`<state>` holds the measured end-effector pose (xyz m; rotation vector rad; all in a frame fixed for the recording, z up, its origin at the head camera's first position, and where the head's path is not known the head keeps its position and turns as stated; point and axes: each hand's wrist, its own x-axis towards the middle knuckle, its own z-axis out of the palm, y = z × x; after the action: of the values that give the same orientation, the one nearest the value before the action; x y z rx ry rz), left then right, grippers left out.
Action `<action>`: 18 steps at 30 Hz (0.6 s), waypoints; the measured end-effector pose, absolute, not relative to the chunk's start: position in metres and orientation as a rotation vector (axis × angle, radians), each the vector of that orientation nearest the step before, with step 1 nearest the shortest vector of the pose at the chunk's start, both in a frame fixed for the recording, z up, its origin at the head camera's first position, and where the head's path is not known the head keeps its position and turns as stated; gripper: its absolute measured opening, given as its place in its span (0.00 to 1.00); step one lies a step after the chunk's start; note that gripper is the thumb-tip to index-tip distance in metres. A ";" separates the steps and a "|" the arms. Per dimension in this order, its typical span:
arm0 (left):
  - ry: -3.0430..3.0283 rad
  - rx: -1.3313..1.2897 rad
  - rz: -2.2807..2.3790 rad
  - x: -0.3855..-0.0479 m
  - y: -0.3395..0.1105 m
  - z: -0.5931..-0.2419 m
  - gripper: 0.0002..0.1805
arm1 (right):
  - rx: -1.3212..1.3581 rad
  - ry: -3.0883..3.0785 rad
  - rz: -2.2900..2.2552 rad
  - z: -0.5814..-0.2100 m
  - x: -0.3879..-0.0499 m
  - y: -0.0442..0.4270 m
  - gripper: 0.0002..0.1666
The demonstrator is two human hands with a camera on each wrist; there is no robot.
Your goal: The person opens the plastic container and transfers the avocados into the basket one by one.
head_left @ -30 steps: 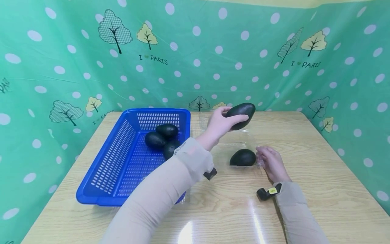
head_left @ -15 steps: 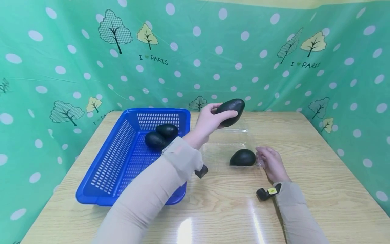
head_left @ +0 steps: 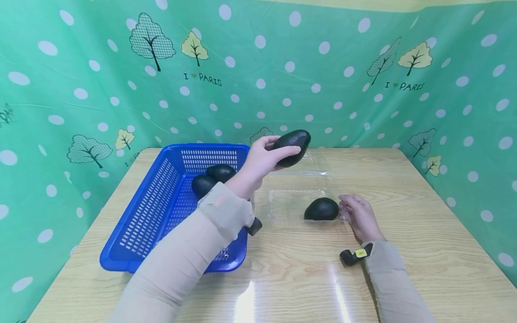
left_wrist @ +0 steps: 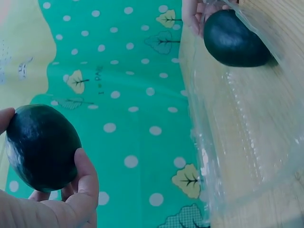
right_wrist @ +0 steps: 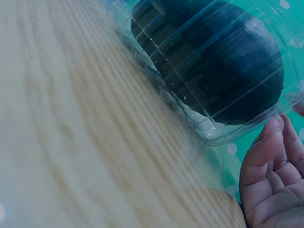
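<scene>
In the head view my left hand holds a dark avocado in the air, thumb on the near side and fingers behind it. The left wrist view shows the same avocado between thumb and fingers. Below and to the right lies a clear plastic clamshell container, its lid folded back. One dark avocado sits at the container's right end. My right hand pinches that end's rim between thumb and fingers; the right wrist view shows its fingertips at the plastic edge.
A blue perforated basket stands on the left of the wooden table. Two avocados show inside it; the left forearm covers part of the basket. A green dotted curtain hangs behind and along the sides.
My left hand has moved left with the avocado, from over the container's right part towards the basket. The right hand and the container have stayed in place.
</scene>
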<state>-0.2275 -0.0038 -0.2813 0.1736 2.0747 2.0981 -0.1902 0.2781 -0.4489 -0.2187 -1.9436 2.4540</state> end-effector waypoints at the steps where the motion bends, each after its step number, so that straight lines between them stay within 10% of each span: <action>1: 2.077 0.171 2.098 -0.228 -0.006 -0.281 0.36 | -0.216 -1.946 2.456 -0.449 -0.190 0.278 0.14; 18: 2.126 0.148 2.041 -0.225 -0.041 -0.282 0.39 | -0.204 -1.947 2.450 -0.448 -0.190 0.277 0.15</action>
<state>-0.2253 -0.0413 -0.2822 0.1482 2.1257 2.0414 -0.1895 0.2769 -0.4480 -0.2041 -1.9469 2.4501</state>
